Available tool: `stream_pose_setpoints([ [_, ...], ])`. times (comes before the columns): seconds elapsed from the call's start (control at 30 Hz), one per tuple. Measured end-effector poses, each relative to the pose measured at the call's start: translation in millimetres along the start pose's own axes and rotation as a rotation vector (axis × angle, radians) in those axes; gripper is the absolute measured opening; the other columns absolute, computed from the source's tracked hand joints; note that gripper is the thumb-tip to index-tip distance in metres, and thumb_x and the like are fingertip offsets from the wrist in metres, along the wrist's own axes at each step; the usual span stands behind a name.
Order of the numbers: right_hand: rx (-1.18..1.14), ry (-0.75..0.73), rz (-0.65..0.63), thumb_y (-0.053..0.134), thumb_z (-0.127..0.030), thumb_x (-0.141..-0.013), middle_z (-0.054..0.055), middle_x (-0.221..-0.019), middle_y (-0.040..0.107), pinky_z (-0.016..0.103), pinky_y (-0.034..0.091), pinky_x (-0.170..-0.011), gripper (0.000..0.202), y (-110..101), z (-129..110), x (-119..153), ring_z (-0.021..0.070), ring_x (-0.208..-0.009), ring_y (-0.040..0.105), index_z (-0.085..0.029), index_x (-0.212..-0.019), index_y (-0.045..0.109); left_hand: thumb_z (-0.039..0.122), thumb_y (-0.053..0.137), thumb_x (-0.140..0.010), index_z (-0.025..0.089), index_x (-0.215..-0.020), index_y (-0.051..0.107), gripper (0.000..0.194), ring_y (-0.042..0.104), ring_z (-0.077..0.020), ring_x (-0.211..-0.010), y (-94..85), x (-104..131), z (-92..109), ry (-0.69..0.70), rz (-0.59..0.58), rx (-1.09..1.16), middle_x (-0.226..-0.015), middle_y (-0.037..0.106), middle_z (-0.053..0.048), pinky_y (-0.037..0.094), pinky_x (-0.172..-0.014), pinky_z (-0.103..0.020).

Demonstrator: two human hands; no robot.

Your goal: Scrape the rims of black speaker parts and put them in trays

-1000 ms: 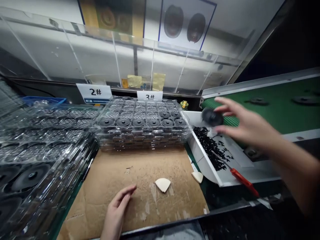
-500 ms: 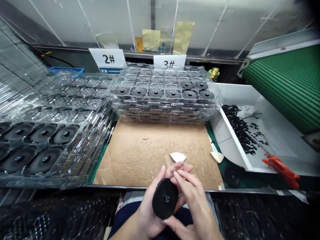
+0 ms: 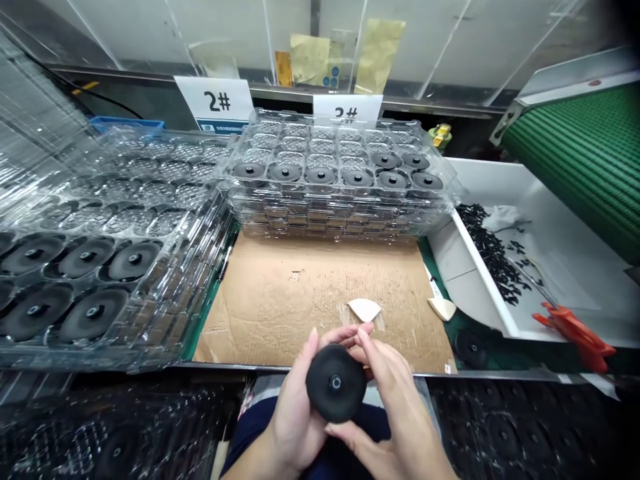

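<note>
1. Support the black disc (image 3: 336, 385) with your left hand (image 3: 296, 408). It lies between your two hands, near the front edge of the cardboard sheet (image 3: 260, 300), its hubbed face turned up toward you.
2. Check the grip. Your left hand is partly closed, with its thumb along the left side of the disc and its fingers around the far side. Your right hand (image 3: 397, 407) is also partly closed, with its thumb at the lower rim and its fingers by the upper right rim. Contact behind the disc is hidden.
3. Hold by the rim as far as possible. Leave the central hub uncovered; pressure or fingerprints on the broad face could mark it.
4. Turn the disc by small finger movements, with the left hand as the steady support. Squeezing unevenly could let it tip or slip.
5. Maintain clearance from the cream wedge (image 3: 364, 309), which lies just beyond your fingertips.
6. Compare with the frame half a second ago: the disc was tilted more to one side and looked narrower; its face now shows nearly round. Both hands remain on it.
7. Compare with one second ago: the right hand carried a disc beside the white bin (image 3: 480, 283), and the left hand was at the cardboard, holding no disc.
</note>
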State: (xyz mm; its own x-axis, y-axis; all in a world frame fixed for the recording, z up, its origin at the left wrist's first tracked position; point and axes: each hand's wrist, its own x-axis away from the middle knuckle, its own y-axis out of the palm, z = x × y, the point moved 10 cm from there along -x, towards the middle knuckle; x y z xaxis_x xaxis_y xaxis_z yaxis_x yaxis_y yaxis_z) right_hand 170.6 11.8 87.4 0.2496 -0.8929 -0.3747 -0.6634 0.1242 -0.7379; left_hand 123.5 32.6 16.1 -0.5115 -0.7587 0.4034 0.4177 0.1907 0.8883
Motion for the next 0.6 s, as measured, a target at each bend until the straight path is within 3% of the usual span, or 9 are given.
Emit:
stream_pose_setpoints([
  [0.27, -0.012, 0.007, 0.017, 0.056, -0.048, -0.078, 0.016, -0.115, 0.050, 0.041, 0.041, -0.090, 0.081, 4, -7, -8, 0.0259, -0.110, 0.045, -0.007, -0.137, 0.019, 0.038, 0.022, -0.092, 0.009, -0.100, 0.064, 0.052, 0.055, -0.0206, -0.104, -3.8, 4, 10, 0.012, -0.032, 0.006, -0.110, 0.063, -0.010, 0.041, -0.089, -0.027],
  [0.6, -0.017, 0.044, -0.038, 0.059, -0.053, -0.074, 0.014, -0.115, 0.050, 0.040, 0.043, -0.087, 0.087, 17, -9, -10, 0.0254, -0.104, 0.049, -0.011, -0.138, 0.019, 0.041, 0.028, -0.090, 0.008, -0.099, 0.064, 0.050, 0.056, -0.0229, -0.100, -22.7, 8, 16, -0.003, 0.050, -0.026, -0.102, 0.065, -0.011, 0.039, -0.088, -0.031],
])
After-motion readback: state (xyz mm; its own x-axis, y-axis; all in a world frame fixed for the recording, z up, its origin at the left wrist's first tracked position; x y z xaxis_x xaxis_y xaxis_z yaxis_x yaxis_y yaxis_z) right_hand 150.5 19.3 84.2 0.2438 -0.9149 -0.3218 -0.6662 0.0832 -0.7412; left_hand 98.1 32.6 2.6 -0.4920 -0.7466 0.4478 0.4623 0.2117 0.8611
